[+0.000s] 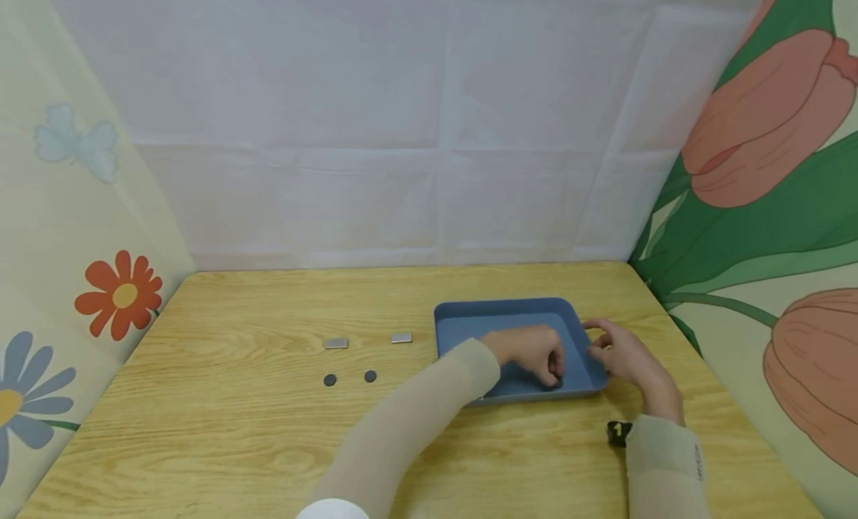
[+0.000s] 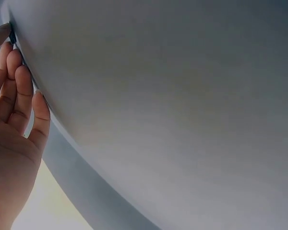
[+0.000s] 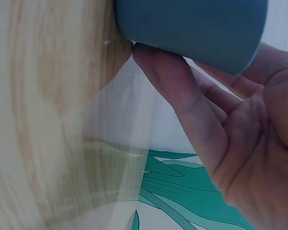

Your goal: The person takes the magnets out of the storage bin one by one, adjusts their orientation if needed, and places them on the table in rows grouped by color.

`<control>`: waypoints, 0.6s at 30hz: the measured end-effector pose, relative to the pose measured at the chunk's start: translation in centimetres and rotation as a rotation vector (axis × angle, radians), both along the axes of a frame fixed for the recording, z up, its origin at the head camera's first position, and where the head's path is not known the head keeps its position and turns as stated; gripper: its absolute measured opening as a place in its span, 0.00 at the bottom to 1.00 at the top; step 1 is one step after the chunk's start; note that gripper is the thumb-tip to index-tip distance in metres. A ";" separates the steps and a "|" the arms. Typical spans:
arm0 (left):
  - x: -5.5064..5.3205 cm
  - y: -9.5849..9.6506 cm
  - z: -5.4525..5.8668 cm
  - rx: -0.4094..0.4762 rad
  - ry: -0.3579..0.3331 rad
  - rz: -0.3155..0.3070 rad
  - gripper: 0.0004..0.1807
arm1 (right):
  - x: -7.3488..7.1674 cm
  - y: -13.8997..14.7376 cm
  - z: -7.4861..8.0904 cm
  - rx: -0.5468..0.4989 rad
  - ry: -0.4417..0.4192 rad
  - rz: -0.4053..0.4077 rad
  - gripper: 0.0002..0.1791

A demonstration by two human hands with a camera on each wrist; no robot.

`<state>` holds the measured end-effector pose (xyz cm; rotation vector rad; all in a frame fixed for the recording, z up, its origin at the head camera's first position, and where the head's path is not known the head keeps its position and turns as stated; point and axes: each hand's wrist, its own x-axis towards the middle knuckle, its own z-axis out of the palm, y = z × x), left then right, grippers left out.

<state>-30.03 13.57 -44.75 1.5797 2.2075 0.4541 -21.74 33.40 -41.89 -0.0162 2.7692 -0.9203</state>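
A shallow blue tray (image 1: 499, 307) lies on the wooden table. My left hand (image 1: 532, 348) reaches into it, fingertips down at its floor. Thumb and fingers there pinch a small dark piece (image 2: 12, 36), mostly hidden by the fingers; in the head view it looks like a dark disc (image 1: 553, 384). At the tray's right end my right hand (image 1: 630, 359) grips the wall, thumb at the rim and fingers along the outside. The right wrist view has those fingers (image 3: 182, 91) against the tray's outer side (image 3: 192, 33).
Left of the tray lie two flat grey rectangular pieces, one left (image 1: 337, 343) and one right (image 1: 401, 338). Nearer are two dark discs, one left (image 1: 330, 380) and one right (image 1: 370, 375). A black item marked 1 (image 1: 618, 432) sits by my right sleeve. A white cloth (image 1: 322, 132) hangs behind.
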 end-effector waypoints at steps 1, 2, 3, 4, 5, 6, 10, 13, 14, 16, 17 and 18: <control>0.0 -0.1 0.0 0.001 -0.005 0.002 0.07 | 0.0 0.0 0.0 0.000 0.001 0.000 0.27; 0.0 -0.2 0.0 0.004 -0.013 0.007 0.07 | 0.0 -0.1 0.0 0.001 0.001 0.001 0.27; 0.0 -0.3 0.0 0.005 -0.016 0.008 0.07 | 0.0 -0.1 0.0 0.002 0.001 0.001 0.27; 0.0 -0.4 0.0 0.003 -0.017 0.012 0.06 | 0.0 -0.2 0.0 0.003 0.002 0.001 0.27; -0.1 -0.4 0.0 -0.001 -0.017 0.012 0.06 | 0.0 -0.2 0.1 0.004 0.002 0.002 0.27; -0.1 -0.5 0.0 -0.002 -0.020 0.013 0.06 | 0.0 -0.3 0.1 0.003 0.003 0.003 0.27; -0.1 -1.0 0.5 -0.001 -0.025 0.018 0.07 | 0.0 -0.4 0.1 0.006 0.002 0.006 0.27; -0.2 -1.3 1.1 0.008 -0.015 0.030 0.07 | 0.1 -0.4 0.1 0.015 -0.005 0.000 0.27; -0.3 -1.4 1.2 0.010 -0.006 0.037 0.07 | 0.1 -0.4 0.1 0.018 -0.007 -0.004 0.27; -0.4 -1.7 1.6 0.015 0.008 0.053 0.07 | 0.1 -0.3 0.2 0.022 -0.010 -0.006 0.27; -0.5 -1.9 1.8 0.016 0.015 0.062 0.07 | 0.1 -0.3 0.2 0.023 -0.010 -0.008 0.27; -0.5 -2.1 2.0 0.016 0.023 0.070 0.06 | 0.2 -0.2 0.2 0.024 -0.009 -0.010 0.27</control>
